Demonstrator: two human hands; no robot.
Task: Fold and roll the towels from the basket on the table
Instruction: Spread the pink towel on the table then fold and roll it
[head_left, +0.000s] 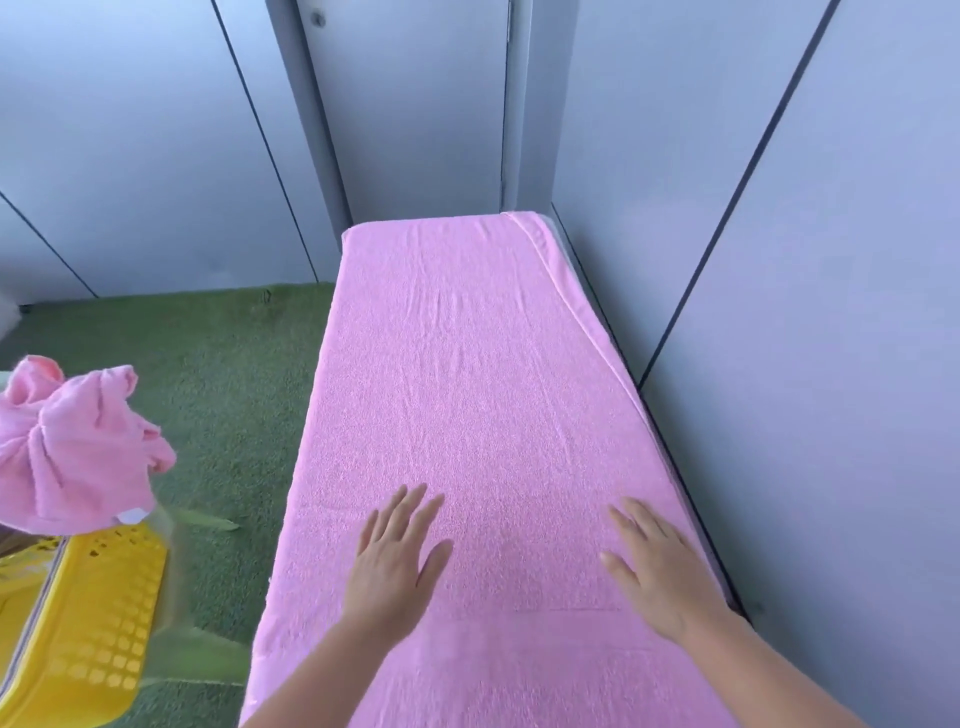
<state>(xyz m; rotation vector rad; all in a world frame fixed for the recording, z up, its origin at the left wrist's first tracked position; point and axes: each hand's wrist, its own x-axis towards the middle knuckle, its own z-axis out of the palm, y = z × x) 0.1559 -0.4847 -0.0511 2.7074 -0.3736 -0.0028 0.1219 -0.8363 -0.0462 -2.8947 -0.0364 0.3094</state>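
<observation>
1. At far left the yellow laundry basket (98, 613) stands on the green turf floor (223, 395). A crumpled heap of pink towels (72, 452) rises out of it, so most of the job looks undone.
2. One spread pink towel (467, 353) lies flat and lengthwise, covering nearly the whole bench (575, 265). Only a pale strip by the right wall shows, and that is probably the bench's edge. No fold or roll shows in the towel, so I judge it is at the smoothing stage, before its first fold.
3. The left grip (395, 561) lies palm down on the towel's near part, left of the middle, fingers straight and spread, clasping nothing.
4. The right grip (660, 571) lies likewise, flat and apart-fingered, close to the towel's right edge. The towel lies under both palms and runs on beyond the fingertips.
5. No finished roll is in view.
</observation>
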